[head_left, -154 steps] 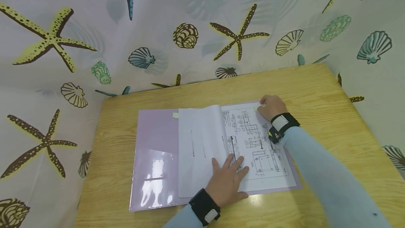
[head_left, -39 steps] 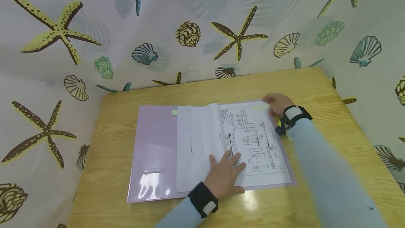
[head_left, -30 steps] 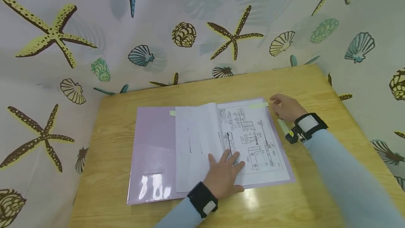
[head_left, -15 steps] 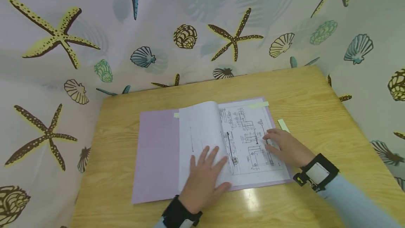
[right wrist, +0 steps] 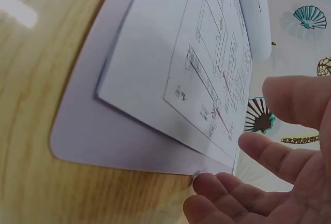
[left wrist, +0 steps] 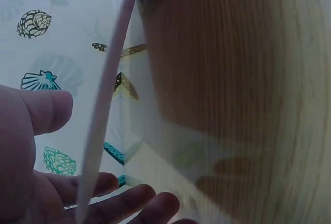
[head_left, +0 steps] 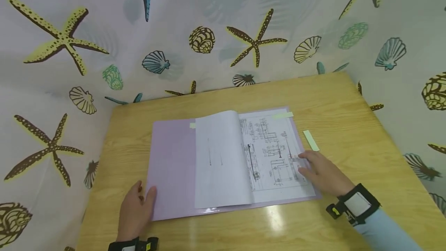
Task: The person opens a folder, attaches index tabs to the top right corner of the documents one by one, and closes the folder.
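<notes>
A lilac folder (head_left: 172,165) lies spread on the wooden table, with a turned white page (head_left: 223,162) on its left part and a sheet of technical drawings (head_left: 271,162) on its right. At the lower left edge of the folder is my left hand (head_left: 136,214); in the left wrist view the cover's edge (left wrist: 106,92) passes between the spread thumb and fingers. My right hand (head_left: 327,175) is at the folder's right edge, thumb and index finger apart over the sheet, other fingers near the edge. A pale green sticky tab (head_left: 283,115) sticks out from the sheet's top right corner.
A loose pale green strip (head_left: 311,140) lies on the table (head_left: 359,127) right of the folder. Another tab (head_left: 192,126) shows at the turned page's upper left. A curtain (head_left: 216,3) printed with starfish and shells hangs behind the table and on both sides.
My right hand has left the tab at the top right corner and come down to the folder's right edge. My left hand has moved off the pages to the folder's left edge.
</notes>
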Available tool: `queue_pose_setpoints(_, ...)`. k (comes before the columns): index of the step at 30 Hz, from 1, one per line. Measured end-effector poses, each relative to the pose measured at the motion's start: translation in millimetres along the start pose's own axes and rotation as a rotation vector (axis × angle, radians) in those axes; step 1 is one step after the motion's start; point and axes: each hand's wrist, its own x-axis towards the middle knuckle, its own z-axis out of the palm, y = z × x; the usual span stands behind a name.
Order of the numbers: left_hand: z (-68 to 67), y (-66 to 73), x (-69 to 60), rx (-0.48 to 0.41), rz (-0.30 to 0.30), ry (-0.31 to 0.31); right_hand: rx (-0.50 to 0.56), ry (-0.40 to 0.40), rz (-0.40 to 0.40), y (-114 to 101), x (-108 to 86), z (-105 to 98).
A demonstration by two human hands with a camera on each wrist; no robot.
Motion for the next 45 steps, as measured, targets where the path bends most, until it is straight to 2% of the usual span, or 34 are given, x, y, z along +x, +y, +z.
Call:
queue_pose_setpoints(4,-0.2,-6.8,3.4,-0.031,-0.055,-0.038,0.029,0.012,0.018,3.7,2.4,2.7)
queue_pose_setpoints(8,-1.7,-5.5,3.0,-0.035,-0.033,-0.059,0.066,0.012,0.035,3.1,2.4,2.0)
queue_pose_setpoints(21,-7.2,4.6,-1.1,-0.05,0.09,0.074,0.069,0.011,0.06,-1.0,4.9,-1.8)
queue_pose_setpoints(26,-14.5,13.5,-4.8,-0.066,0.15,0.094,0.066,0.014,0.068,-1.7,5.6,-2.2)
queue_pose_setpoints(31,-25.5,22.5,-13.0,-0.125,0.236,0.114,0.071,0.019,0.076,-1.6,6.6,-1.2)
queue_pose_setpoints(35,-36.7,29.5,-21.1,-0.21,0.31,0.094,0.085,0.018,0.09,-0.5,6.9,-0.2)
queue_pose_setpoints(37,-41.7,32.8,-24.7,-0.222,0.35,0.087,0.099,0.013,0.095,-0.5,6.8,0.0)
queue_pose_setpoints(42,-48.6,40.4,-33.8,-0.244,0.493,0.083,0.154,-0.009,0.107,-3.5,5.7,-0.1)
queue_pose_setpoints(45,-50.0,46.3,-39.6,-0.303,0.58,0.091,0.17,-0.02,0.114,-5.2,5.3,1.5)
